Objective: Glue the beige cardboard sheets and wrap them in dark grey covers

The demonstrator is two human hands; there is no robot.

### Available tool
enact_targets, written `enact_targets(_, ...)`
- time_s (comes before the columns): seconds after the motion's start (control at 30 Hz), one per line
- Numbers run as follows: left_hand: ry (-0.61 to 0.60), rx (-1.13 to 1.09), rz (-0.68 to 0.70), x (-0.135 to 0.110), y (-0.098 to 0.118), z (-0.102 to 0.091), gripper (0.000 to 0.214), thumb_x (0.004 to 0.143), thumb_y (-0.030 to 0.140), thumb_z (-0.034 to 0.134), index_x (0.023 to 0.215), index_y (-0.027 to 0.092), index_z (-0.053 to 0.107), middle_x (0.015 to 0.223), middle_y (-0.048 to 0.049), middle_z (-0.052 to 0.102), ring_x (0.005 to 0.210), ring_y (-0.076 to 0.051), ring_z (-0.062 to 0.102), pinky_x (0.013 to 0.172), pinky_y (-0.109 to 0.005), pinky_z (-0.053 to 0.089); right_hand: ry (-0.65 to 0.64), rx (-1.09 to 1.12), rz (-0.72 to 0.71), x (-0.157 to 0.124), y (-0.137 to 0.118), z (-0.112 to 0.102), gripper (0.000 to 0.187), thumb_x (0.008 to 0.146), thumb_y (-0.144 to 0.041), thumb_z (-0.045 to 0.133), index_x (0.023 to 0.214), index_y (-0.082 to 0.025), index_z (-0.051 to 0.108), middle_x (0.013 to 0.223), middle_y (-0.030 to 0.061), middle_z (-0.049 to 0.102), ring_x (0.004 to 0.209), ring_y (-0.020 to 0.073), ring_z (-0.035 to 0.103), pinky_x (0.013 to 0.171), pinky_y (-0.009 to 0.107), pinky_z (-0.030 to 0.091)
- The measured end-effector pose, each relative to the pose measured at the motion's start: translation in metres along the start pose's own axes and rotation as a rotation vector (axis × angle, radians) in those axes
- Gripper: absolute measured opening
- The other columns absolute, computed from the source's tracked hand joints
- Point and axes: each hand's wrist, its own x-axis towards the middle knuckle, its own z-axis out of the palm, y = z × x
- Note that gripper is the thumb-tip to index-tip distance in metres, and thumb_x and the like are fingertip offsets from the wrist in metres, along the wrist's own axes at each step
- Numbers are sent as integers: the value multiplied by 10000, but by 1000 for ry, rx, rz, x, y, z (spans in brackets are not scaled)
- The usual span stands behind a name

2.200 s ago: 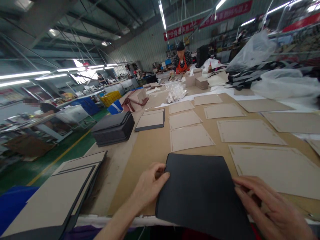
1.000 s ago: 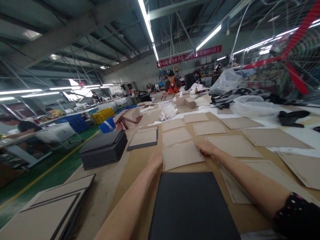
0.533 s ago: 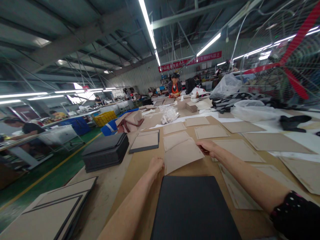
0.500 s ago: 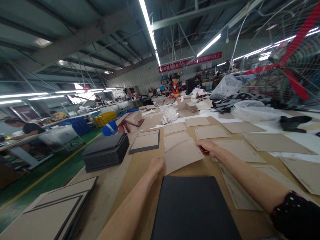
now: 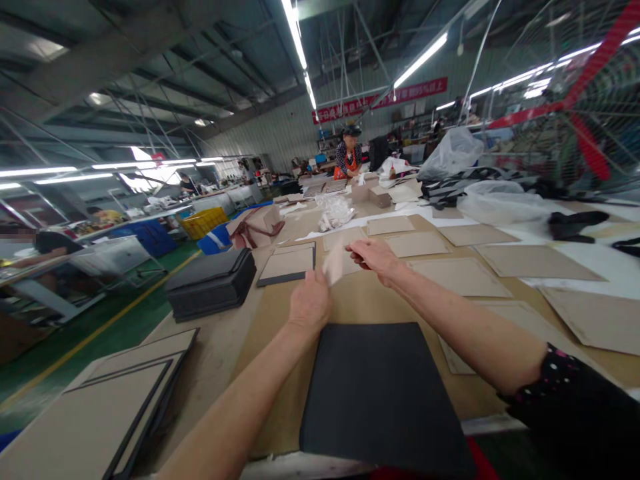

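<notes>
My left hand is closed at the near edge of a blurred beige panel, which is tilted up and seen nearly edge-on. Just right of it, my right hand has its fingers curled together near the panel's far side; what is between them is hidden. Below both hands, a dark flat board lies at the table's front edge. Behind the hands lies another beige panel. Left of it, a beige panel with a dark border lies flat.
Beige panels lie spread to the right, one being a near panel. A dark stack and bordered boards stand left. Clear plastic lies farther back. A co-worker stands at the far end; a fan is at right.
The beige panel, earlier broad and slanted between my hands, is now tilted up nearly edge-on. Both hands have moved up and closer together, the right one leftward. The view has shifted slightly.
</notes>
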Motion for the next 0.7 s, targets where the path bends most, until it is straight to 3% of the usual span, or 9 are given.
enact_targets(0.1, 152, -45, -112, -6, -28, -37, 393, 986, 339, 368, 1190, 123, 625, 1150, -190, 649, 1064, -317, 655, 879, -413, 512, -38, 12, -51, -29, -11, -9, 303, 985, -432, 555, 1009, -147, 655, 927, 39, 661, 798, 151, 628, 702, 294, 520)
enact_targets(0.17, 298, -236, -253, -21, -42, -60, 462, 981, 453, 375, 960, 123, 698, 908, -154, 705, 951, -298, 684, 818, -369, 525, -49, -10, -85, -54, -8, -19, 263, 951, -416, 582, 976, -174, 683, 890, 27, 673, 795, 146, 618, 694, 265, 485)
enact_targets(0.23, 362, -470, -335, -44, -45, -73, 529, 953, 559, 404, 774, 151, 689, 686, -87, 675, 729, -238, 681, 681, -319, 531, -20, -42, -95, -80, 2, -26, 296, 931, -424, 571, 1079, -198, 691, 916, 33, 689, 794, 164, 617, 692, 282, 477)
enact_targets(0.33, 341, -1251, -442, -81, -28, -69, 423, 762, 583, 712, 816, 165, 672, 702, -4, 662, 536, -124, 572, 506, -246, 482, 42, -92, -126, -112, 17, -26, 416, 908, -455, 575, 1211, -185, 666, 982, 70, 701, 845, 210, 635, 733, 331, 491)
enact_targets(0.4, 258, -1576, -531, -100, -11, -56, 434, 643, 512, 846, 831, 168, 659, 695, 26, 641, 502, -80, 528, 468, -206, 470, 64, -103, -168, -126, 21, -20, 454, 914, -488, 559, 1245, -192, 656, 1080, 85, 693, 919, 230, 645, 789, 350, 503)
enact_targets(0.57, 117, -1764, -714, -117, 16, -36, 481, 564, 458, 914, 826, 150, 654, 664, 23, 626, 531, -81, 568, 479, -195, 519, 149, -116, -296, -137, 14, -10, 404, 935, -452, 544, 1230, -205, 669, 1203, 87, 648, 1075, 239, 608, 891, 352, 483)
enact_targets(0.7, 94, -1772, -612, -108, 24, -43, 454, 588, 443, 903, 794, 143, 632, 665, 26, 620, 538, -82, 574, 478, -192, 522, 240, -99, -325, -127, 3, -17, 297, 888, -352, 635, 1130, -192, 696, 1028, 49, 673, 964, 204, 608, 855, 338, 469)
